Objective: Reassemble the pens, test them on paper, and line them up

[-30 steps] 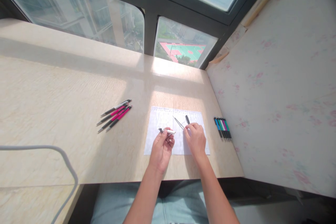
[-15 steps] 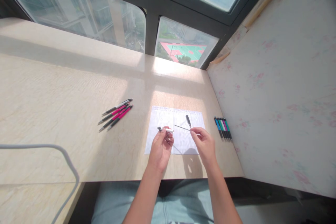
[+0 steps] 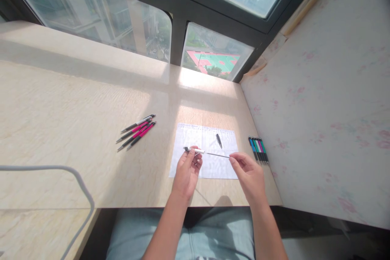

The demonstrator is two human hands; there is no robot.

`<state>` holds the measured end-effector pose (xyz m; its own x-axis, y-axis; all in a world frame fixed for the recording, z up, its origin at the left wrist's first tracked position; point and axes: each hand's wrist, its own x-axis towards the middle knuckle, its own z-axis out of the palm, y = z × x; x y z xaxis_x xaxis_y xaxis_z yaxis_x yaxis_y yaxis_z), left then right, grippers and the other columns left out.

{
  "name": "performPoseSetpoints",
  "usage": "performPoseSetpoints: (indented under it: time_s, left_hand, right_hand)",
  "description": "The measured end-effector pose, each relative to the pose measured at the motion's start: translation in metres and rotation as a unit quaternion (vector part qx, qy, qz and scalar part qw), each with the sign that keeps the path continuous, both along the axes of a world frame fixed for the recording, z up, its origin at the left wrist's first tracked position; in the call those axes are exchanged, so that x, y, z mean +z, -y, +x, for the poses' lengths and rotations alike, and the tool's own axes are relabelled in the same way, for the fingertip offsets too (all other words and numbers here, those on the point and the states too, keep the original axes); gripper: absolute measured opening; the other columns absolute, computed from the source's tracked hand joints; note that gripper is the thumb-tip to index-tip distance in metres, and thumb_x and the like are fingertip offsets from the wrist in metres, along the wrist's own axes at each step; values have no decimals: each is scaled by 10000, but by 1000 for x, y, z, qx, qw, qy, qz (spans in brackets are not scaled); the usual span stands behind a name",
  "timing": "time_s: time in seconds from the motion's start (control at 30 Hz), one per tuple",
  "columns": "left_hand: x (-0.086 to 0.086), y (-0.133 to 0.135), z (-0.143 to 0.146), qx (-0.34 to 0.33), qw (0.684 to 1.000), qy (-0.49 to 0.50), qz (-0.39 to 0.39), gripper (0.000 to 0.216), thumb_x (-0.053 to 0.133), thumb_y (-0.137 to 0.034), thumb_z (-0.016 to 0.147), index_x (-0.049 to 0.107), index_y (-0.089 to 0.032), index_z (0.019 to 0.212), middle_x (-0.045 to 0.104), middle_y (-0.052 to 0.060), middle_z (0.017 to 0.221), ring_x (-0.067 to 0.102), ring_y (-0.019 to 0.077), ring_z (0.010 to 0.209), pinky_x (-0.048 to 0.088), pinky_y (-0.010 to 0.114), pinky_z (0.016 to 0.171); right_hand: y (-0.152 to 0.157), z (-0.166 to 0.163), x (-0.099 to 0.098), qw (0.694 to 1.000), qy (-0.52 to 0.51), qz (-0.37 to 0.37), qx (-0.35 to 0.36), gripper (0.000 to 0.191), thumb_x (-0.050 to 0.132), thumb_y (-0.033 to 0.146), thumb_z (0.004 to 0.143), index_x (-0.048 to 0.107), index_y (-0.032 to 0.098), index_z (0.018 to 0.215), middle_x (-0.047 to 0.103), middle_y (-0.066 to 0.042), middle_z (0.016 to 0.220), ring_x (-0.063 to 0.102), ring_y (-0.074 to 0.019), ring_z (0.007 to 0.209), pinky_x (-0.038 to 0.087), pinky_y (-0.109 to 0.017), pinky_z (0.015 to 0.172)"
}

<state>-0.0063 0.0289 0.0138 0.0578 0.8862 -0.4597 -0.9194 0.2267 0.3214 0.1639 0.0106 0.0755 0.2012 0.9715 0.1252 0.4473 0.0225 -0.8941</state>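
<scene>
head view shows us our two bare hands over one rectangular white sheet of paper (image 3: 184,136), and we take this sheet as the mark for all places. our left hand (image 3: 185,174) is above the near left part of the sheet; its fingers are curled, with the thumb pressed upon a slender white pen barrel with a black end (image 3: 198,151), which lies almost level across the fingertips. our right hand (image 3: 250,174) is at the right edge of the sheet; its thumb and forefinger are pinched together upon one end of a thin dark refill (image 3: 217,155). this refill points over the sheet to the barrel, and its other end is at the barrel's right end; we cannot tell if it is inside or only beside.

on the sheet, behind the refill, we see a short black tapered pen piece (image 3: 219,141) lying apart from both hands. to the left of the sheet, four black-gripped pens, three pink and one whitish (image 3: 140,134), lie close together, slanted. to the right of the sheet there is a neat row of slim pens in blue, green, white and purple with black lower parts (image 3: 258,149).
</scene>
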Motion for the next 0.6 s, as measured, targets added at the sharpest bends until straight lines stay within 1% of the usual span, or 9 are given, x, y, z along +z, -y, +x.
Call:
performPoseSetpoints:
  time_s: [0.27, 0.43, 0.6]
  left_hand:
    - [9, 4, 8, -47, 998, -12, 37, 230, 751, -207, 752, 675, -130, 956, 674, 61, 903, 599, 77, 715, 495, 176, 666]
    - [9, 5, 11, -63, 997, 1, 42, 253, 756, -225, 752, 675, -127, 970, 679, 67, 913, 611, 85, 730, 489, 183, 682]
    - [8, 6, 11, -67, 997, -2, 41, 228, 734, -228, 776, 681, -125, 973, 675, 63, 911, 613, 82, 737, 493, 177, 691]
  right_hand:
    - [-1, -7, -5, 999, 27, -10, 38, 185, 660, 375, 813, 727, 207, 853, 724, -77, 901, 671, -221, 849, 551, -341, 764]
    - [-2, -10, -7, 999, 28, 3, 19, 188, 679, 380, 801, 737, 202, 816, 733, -80, 863, 676, -229, 821, 553, -361, 763]
    - [-4, -10, -5, 999, 46, -7, 25, 149, 686, 352, 801, 742, 214, 804, 735, -56, 845, 672, -204, 789, 533, -321, 727]
